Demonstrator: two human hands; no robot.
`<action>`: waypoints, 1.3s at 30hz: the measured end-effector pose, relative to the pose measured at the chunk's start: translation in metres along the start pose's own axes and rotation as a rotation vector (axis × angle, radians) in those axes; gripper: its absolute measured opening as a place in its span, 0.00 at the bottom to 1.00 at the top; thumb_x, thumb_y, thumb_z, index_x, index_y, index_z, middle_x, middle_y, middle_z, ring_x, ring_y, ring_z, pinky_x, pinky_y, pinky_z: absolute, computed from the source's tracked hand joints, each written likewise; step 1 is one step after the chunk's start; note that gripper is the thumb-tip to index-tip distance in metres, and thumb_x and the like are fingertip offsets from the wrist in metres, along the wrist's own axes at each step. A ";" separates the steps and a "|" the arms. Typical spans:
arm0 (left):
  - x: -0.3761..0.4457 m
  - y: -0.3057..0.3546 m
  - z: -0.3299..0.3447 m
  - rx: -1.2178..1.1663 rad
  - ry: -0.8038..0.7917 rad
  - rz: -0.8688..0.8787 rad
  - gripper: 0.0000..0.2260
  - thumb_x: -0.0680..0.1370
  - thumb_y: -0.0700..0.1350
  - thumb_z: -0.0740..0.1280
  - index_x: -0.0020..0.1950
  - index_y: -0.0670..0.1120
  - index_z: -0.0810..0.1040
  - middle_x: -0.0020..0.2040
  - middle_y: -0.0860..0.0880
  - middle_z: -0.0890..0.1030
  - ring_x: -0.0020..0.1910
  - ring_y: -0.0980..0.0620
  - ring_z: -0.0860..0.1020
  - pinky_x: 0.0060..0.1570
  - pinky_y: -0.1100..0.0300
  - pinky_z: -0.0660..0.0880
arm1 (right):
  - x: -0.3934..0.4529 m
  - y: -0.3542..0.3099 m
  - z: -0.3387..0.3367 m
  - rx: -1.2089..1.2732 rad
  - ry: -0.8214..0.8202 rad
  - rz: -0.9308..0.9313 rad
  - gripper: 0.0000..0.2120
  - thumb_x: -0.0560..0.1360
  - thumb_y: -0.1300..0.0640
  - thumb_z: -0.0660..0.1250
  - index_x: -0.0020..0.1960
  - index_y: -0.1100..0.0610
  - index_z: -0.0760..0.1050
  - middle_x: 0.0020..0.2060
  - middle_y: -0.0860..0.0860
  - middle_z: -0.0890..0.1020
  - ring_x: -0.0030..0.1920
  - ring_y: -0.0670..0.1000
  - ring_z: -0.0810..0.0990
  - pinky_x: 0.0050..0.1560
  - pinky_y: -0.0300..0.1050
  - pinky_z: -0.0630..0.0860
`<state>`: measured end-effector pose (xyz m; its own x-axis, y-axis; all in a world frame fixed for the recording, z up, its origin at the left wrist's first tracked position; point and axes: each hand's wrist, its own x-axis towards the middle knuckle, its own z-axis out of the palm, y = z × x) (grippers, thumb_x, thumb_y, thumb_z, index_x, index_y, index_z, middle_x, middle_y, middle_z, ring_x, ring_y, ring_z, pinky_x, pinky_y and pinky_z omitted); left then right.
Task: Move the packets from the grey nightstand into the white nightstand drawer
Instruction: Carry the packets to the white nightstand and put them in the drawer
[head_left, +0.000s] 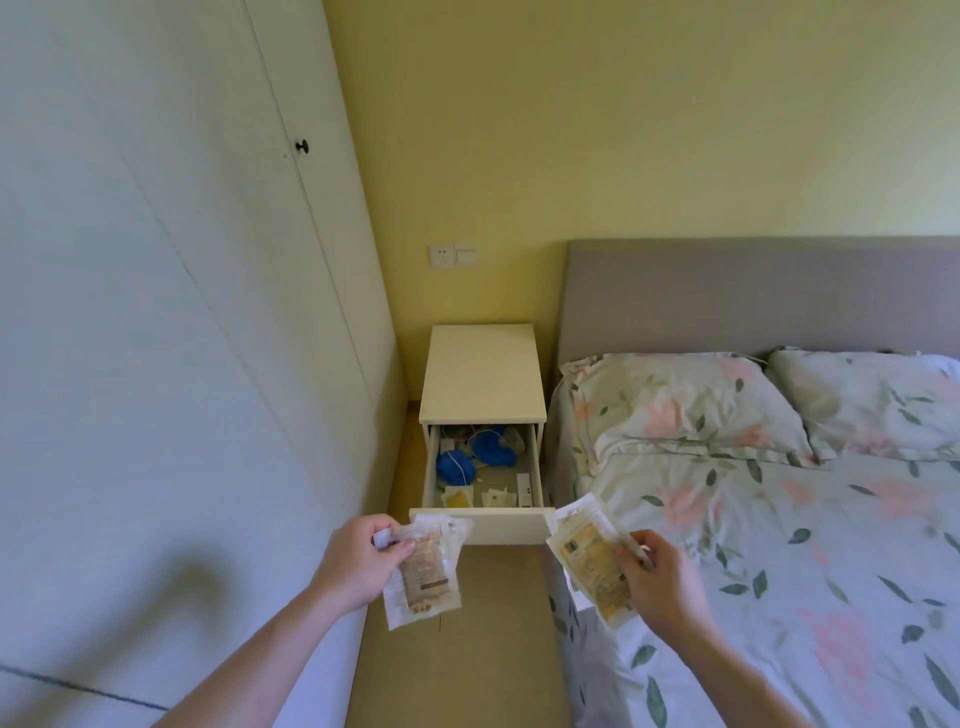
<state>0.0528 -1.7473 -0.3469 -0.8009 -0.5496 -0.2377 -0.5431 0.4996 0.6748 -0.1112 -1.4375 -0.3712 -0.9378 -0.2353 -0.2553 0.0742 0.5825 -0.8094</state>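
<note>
The white nightstand (483, 374) stands in the corner between wardrobe and bed, its top drawer (483, 526) pulled out. Inside the drawer lie blue bundles (456, 466), a white cord, a yellowish packet (457, 498) and small white items. My left hand (363, 561) grips a bunch of clear packets (426, 571) with brownish contents, just in front of the drawer's left corner. My right hand (660, 582) holds more yellowish packets (589, 556) near the drawer's right corner, over the bed's edge. The grey nightstand is out of view.
A white wardrobe (156, 312) with a dark knob fills the left side. The bed (779, 545) with floral bedding and two pillows lies on the right, with a grey headboard (753, 291). A narrow floor strip (467, 649) runs between them. A wall socket (452, 255) sits above the nightstand.
</note>
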 end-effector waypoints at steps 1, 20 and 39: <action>0.011 0.002 -0.002 -0.003 0.012 -0.023 0.05 0.79 0.49 0.71 0.45 0.50 0.81 0.44 0.54 0.82 0.42 0.56 0.79 0.31 0.73 0.71 | 0.016 -0.006 0.001 -0.016 -0.010 0.003 0.05 0.82 0.53 0.65 0.52 0.51 0.80 0.40 0.48 0.85 0.39 0.49 0.83 0.31 0.41 0.75; 0.340 -0.058 0.010 0.006 -0.173 -0.242 0.04 0.80 0.50 0.70 0.48 0.51 0.81 0.49 0.53 0.82 0.45 0.55 0.80 0.35 0.67 0.71 | 0.266 -0.060 0.103 -0.046 -0.108 0.319 0.14 0.81 0.58 0.62 0.38 0.62 0.75 0.30 0.50 0.75 0.32 0.51 0.73 0.33 0.44 0.68; 0.578 -0.174 0.172 0.151 -0.420 -0.339 0.01 0.81 0.49 0.69 0.50 0.53 0.79 0.50 0.54 0.82 0.45 0.55 0.81 0.37 0.64 0.78 | 0.479 0.013 0.274 -0.227 -0.224 0.515 0.11 0.83 0.55 0.59 0.48 0.54 0.79 0.41 0.51 0.83 0.38 0.45 0.78 0.32 0.36 0.70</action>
<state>-0.3597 -2.0366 -0.7217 -0.5900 -0.3975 -0.7027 -0.7930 0.4490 0.4118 -0.4666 -1.7559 -0.6485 -0.7046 -0.0226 -0.7093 0.4024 0.8105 -0.4256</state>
